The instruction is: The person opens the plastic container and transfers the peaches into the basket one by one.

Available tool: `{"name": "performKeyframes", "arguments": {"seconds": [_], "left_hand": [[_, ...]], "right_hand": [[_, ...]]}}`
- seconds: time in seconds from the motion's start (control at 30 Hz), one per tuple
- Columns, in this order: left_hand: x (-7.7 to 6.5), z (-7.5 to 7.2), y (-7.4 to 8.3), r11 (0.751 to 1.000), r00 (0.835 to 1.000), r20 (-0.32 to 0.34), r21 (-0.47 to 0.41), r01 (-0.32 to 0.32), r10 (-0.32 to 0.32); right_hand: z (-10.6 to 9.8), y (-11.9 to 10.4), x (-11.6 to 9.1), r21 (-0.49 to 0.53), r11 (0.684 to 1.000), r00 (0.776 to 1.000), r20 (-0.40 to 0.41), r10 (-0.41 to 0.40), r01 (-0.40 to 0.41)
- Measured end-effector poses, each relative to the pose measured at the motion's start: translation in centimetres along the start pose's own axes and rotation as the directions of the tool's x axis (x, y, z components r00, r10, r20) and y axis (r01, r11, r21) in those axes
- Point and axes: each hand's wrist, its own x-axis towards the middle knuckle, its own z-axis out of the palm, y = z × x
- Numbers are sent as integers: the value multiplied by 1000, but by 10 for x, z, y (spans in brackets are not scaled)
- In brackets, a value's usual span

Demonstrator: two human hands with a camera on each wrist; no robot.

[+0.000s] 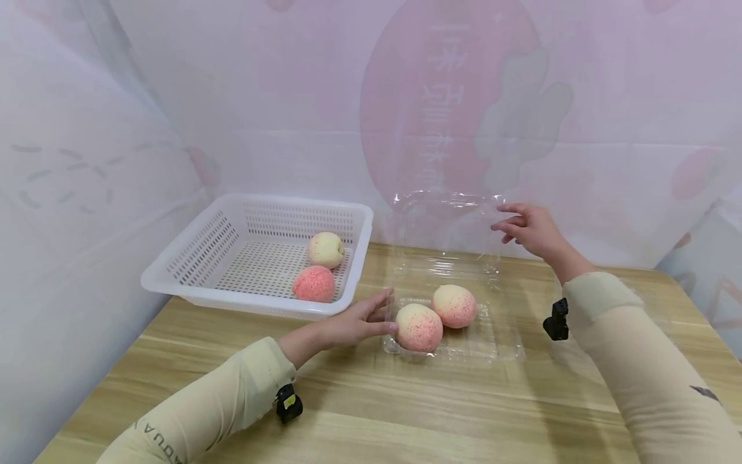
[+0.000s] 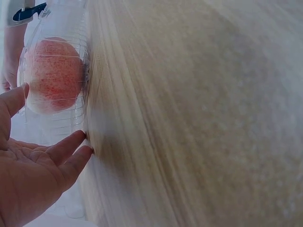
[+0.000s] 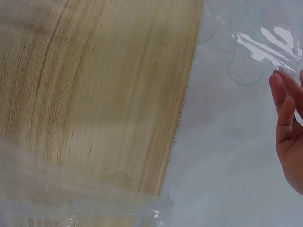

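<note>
A clear plastic clamshell box (image 1: pixel 510 351) lies on the table with its lid (image 1: pixel 446 238) raised at the back. Two pale yellow and pink peaches sit in its base, the nearer peach (image 1: pixel 418 328) at the left and the other peach (image 1: pixel 455 306) behind it to the right. At the box's left side is my left hand (image 1: pixel 353 322), fingers fairly straight, the thumb against the wall in the left wrist view. My right hand (image 1: pixel 536 229) pinches the lid's right edge with its fingertips, also seen in the right wrist view.
Left of the box stands a white plastic basket (image 1: pixel 168 274) holding a pale peach (image 1: pixel 326 250) and a pinker peach (image 1: pixel 313 283). More clear plastic (image 3: pixel 71 210) shows low in the right wrist view. A printed cloth backdrop (image 1: pixel 301 161) rises behind the wooden table (image 1: pixel 406 412).
</note>
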Motion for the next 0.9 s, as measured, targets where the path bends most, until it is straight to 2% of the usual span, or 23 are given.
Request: {"name": "performKeyframes", "arguments": {"seconds": [0.1,0.2,0.33,0.5,0.67,0.77,0.9], "left_hand": [[0,0,1,1000,1000,-1,5,0,0],[1,0,1,1000,1000,-4,10,0,0],[1,0,-1,1000,1000,-9,9,3,-3],[0,1,-3,1000,1000,-13,4,3,-3],[-1,-1,-5,1000,1000,-18,8,0,0],[-2,-4,-7,1000,1000,-22,8,3,-3],[-3,-7,-9,1000,1000,-27,-3,2,-2]], "right_hand": [[1,-2,1,8,999,999,8,48,-48],[0,-1,1,70,993,995,27,96,-98],[-5,-2,-3,75,986,986,90,142,-148],[-15,-16,-17,16,987,978,142,155,-159],[-24,-38,-36,93,985,980,150,132,-147],[-19,-46,-47,147,979,984,126,123,-142],[2,-51,-64,176,967,979,114,166,-185]]}}
